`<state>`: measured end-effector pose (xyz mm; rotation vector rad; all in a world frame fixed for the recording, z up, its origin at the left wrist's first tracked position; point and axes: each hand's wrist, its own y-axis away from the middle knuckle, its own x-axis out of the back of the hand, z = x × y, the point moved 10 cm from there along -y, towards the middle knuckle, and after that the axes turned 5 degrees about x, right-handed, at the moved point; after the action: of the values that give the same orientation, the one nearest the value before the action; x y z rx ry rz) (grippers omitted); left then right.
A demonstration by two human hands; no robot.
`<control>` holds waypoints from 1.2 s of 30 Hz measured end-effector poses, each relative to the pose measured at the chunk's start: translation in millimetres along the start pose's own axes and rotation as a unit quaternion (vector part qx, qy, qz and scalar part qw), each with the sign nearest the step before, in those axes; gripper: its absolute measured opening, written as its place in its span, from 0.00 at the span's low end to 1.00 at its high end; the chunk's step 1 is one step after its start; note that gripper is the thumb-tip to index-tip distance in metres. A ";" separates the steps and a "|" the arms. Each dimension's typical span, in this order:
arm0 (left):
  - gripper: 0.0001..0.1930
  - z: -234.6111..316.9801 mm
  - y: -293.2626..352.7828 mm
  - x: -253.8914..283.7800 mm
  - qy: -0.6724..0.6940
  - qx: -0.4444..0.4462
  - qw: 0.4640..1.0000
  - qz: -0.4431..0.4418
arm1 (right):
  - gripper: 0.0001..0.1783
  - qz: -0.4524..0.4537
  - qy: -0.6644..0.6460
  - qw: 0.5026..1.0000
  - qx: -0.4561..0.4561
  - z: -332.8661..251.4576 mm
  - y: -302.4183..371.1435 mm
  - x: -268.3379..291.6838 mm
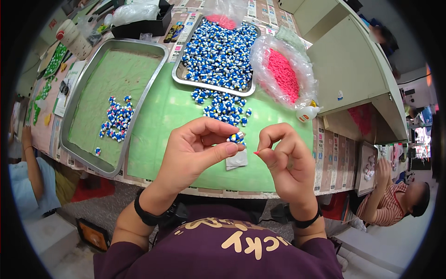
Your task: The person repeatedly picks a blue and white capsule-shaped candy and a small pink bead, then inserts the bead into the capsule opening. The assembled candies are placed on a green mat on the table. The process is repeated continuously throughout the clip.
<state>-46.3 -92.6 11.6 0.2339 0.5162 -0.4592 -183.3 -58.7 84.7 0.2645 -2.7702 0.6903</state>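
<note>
Currently, left hand (197, 145) pinches a blue-and-white figure (236, 138), right hand (289, 159) a pink bit (256, 152); light, steady grips suit both

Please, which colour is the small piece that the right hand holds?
The small piece in the right hand is pinkish red, shown in the head view.

Pink bit (256, 152) in R hand (291, 162): too sm. to ID. Blue-wht piece (238, 138) part. hidden by L hand (189, 149).
</note>
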 end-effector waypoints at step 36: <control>0.09 59.6 26.0 81.6 -0.300 -0.238 0.912 0.148 | 0.12 0.092 0.053 0.992 -0.061 40.6 20.9 63.6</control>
<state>54.2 -118.9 22.0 -0.2979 -0.0270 -0.0825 -257.3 -67.1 60.6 -0.0524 -2.7425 0.5562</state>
